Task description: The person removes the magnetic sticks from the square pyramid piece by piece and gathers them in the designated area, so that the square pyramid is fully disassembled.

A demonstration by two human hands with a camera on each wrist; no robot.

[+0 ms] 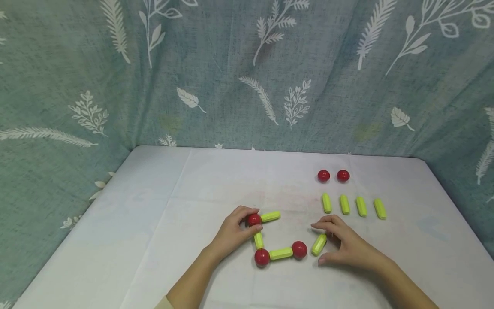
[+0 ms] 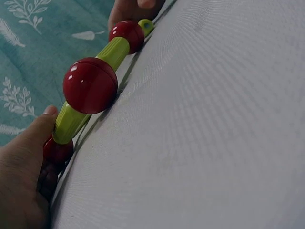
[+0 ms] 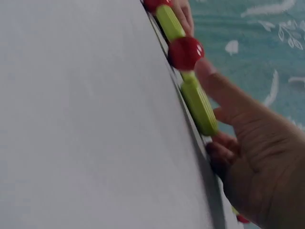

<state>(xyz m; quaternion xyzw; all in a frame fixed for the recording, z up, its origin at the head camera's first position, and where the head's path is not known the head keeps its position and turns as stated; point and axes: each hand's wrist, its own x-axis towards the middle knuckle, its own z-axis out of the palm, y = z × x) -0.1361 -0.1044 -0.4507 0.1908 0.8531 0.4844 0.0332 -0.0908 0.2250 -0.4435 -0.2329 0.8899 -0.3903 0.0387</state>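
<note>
In the head view, my left hand (image 1: 230, 234) grips a red ball (image 1: 254, 219) between thumb and fingers. That ball is the upper corner of a joined chain: one yellow-green rod (image 1: 271, 216) points right from it, and another rod (image 1: 258, 240) runs down to a second red ball (image 1: 262, 257). A third rod (image 1: 281, 253) links this to a red end ball (image 1: 299, 249). My right hand (image 1: 345, 244) is spread around a loose yellow-green rod (image 1: 319, 245), thumb and fingers apart. The right wrist view shows the thumb (image 3: 208, 71) off this rod (image 3: 199, 107); finger contact behind it is unclear.
Two loose red balls (image 1: 323, 176) (image 1: 343, 175) lie toward the back right of the white table (image 1: 185, 223). In front of them is a row of several yellow-green rods (image 1: 361, 206). A patterned blue-green cloth (image 1: 224, 86) hangs behind the table and at its sides.
</note>
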